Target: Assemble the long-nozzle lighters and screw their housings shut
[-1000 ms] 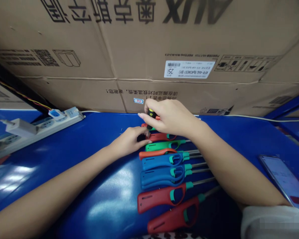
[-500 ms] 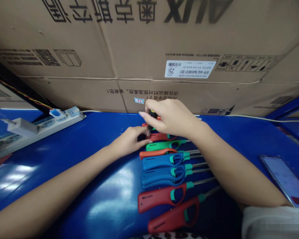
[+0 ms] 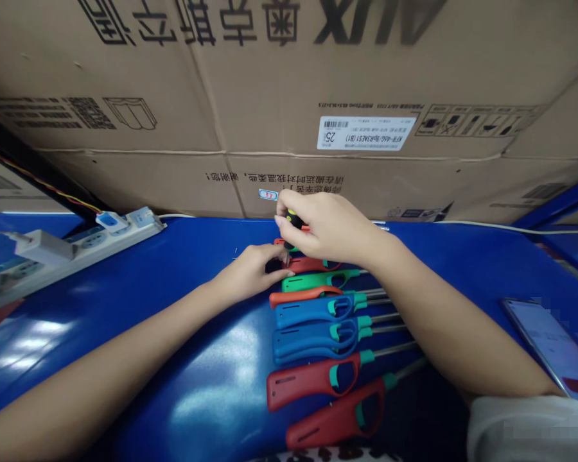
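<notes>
My right hand (image 3: pixel 325 224) is wrapped round the black-and-yellow handle of a screwdriver (image 3: pixel 295 219), held upright with its tip down at a red lighter. Its tip is hidden by my left fingers. My left hand (image 3: pixel 255 269) pinches the rear end of that long-necked red lighter (image 3: pixel 311 264). Nearer to me lie a green lighter (image 3: pixel 313 281), an orange one (image 3: pixel 301 296), several blue ones (image 3: pixel 313 340) and two red ones (image 3: pixel 303 385), all with metal necks pointing right. Behind my hands, another red lighter is mostly covered.
A large cardboard box (image 3: pixel 250 96) stands upright along the back of the blue table (image 3: pixel 187 385). To the left is a power strip (image 3: pixel 72 253) with plugs. A phone (image 3: pixel 546 340) lies at the right. Small screw-like bits (image 3: pixel 236 253) sit beyond my left hand.
My right hand and the screwdriver handle have turned slightly, with the thumb shifted a little. My left hand stays on the red lighter.
</notes>
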{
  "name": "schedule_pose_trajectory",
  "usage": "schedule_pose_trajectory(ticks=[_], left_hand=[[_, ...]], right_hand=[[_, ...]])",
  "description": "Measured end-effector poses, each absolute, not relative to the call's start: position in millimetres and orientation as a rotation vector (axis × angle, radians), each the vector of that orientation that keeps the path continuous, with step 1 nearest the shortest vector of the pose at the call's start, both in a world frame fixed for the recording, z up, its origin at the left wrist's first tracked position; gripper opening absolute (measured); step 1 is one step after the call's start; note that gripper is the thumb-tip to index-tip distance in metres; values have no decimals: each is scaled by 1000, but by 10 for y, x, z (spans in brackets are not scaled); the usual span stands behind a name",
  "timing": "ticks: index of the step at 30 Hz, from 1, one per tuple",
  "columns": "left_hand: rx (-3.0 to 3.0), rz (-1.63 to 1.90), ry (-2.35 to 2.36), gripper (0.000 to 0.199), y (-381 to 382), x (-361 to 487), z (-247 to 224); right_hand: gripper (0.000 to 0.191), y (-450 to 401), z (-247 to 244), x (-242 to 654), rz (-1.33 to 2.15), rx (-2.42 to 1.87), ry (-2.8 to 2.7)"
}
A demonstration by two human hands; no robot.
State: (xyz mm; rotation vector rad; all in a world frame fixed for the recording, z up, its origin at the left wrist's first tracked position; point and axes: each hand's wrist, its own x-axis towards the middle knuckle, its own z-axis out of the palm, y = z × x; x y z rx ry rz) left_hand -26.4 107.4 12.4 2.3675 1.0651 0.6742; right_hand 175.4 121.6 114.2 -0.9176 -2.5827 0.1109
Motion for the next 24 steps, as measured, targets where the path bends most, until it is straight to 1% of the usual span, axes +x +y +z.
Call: schedule_pose_trajectory(ticks=[3, 6, 10, 13, 15, 17, 21, 24], left_hand=[[2370, 664, 1065, 9, 1079, -261, 122], [2369, 663, 1061, 9, 1083, -261, 123], [2365, 662, 1056, 10, 1081, -264, 129], [2368, 670, 1056, 9, 1080, -266, 126], [2369, 674, 1069, 10, 1080, -263, 126], [2361, 660, 1085, 11, 1078, -258, 136], [2330, 598, 1077, 12, 1080, -254, 208], [2329, 532, 1020, 13, 1113, -269, 294]], right_hand=[[21, 1223, 1147, 1751, 105, -858, -2575], [25, 1217, 1153, 1749, 59, -911, -2588], [24, 1199, 1159, 1758, 38, -832, -2594], [24, 1188, 1165, 1764, 39, -913, -2623], [22, 1194, 1165, 1768, 55, -895, -2626], [25, 1211, 1169, 1780, 67, -832, -2615], [17, 1240, 1246, 1853, 80, -786, -2606], [16, 1208, 1378, 1950, 86, -766, -2517]])
